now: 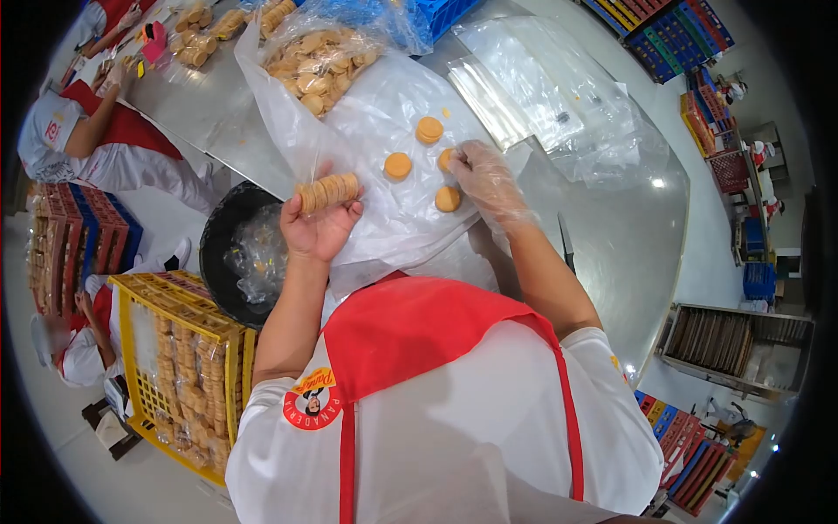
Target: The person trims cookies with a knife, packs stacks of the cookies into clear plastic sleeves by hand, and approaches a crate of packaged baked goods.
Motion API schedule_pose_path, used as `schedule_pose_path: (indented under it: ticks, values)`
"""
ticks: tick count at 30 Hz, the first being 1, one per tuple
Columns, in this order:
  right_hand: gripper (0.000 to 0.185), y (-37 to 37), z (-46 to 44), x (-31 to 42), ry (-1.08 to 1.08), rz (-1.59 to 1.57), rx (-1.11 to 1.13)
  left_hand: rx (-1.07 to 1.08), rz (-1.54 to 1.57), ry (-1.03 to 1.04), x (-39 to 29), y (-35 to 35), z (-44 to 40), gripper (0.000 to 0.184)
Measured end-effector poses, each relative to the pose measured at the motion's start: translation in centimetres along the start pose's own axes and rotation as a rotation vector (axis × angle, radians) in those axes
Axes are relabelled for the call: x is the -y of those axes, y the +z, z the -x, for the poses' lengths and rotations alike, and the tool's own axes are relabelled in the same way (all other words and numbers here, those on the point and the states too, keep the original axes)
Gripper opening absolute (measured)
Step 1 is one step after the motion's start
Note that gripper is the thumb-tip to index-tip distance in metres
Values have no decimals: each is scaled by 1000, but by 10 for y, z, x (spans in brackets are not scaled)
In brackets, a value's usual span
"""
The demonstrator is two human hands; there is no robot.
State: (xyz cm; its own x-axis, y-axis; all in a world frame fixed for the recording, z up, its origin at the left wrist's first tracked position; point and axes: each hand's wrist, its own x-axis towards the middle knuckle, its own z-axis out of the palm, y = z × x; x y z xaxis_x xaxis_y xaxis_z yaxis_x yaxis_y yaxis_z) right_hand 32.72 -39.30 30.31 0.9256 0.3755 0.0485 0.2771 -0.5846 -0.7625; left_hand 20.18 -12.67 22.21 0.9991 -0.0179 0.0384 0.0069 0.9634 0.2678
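A row of round golden cookies lies across my bare left hand, with the fingers and thumb curled around it. Whether a clear wrapper covers the row, I cannot tell. My right hand, in a clear plastic glove, pinches the edge of a single cookie at the white plastic sheet. Close by on the sheet are a cookie to the left, a short stack of cookies farther off, and another cookie just below my right fingers.
Loose cookies fill a clear bag at the back. Flat clear bags and a knife lie to the right on the metal table. A black bin and yellow crate stand left. Co-workers are at far left.
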Motion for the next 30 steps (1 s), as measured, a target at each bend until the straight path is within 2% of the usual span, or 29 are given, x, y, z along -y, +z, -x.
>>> schedule_pose_path:
  ticks: [6, 12, 15, 18, 21, 24, 25, 28, 30]
  values:
    - [13, 6, 3, 2, -164, 140, -57, -8, -9, -5, 0, -1, 1, 78]
    - [11, 12, 2, -4, -49, 87, -45, -16, -16, 0, 0, 0, 2, 80]
    - [11, 17, 0, -14, -133, 177, -135, 36, 12, 9, 2, -1, 3, 84]
    - [12, 7, -3, -23, -253, 124, -303, 40, 5, 29, 2, -6, 5, 90]
    - [9, -18, 1, -29, 145, -118, -325, 44, -17, 14, 0, -5, 5, 93]
    - [11, -44, 10, -27, 237, 217, -273, 10, -41, -7, -2, 0, 5, 94]
    - [10, -48, 12, -39, -20, 464, -309, -7, -49, -7, -2, 1, 4, 95]
    - [12, -47, 8, -42, -210, 437, -396, -38, -59, -7, -2, 2, 3, 96]
    - [13, -38, 4, -36, -279, 341, -359, -45, -67, -14, -2, 3, 2, 97]
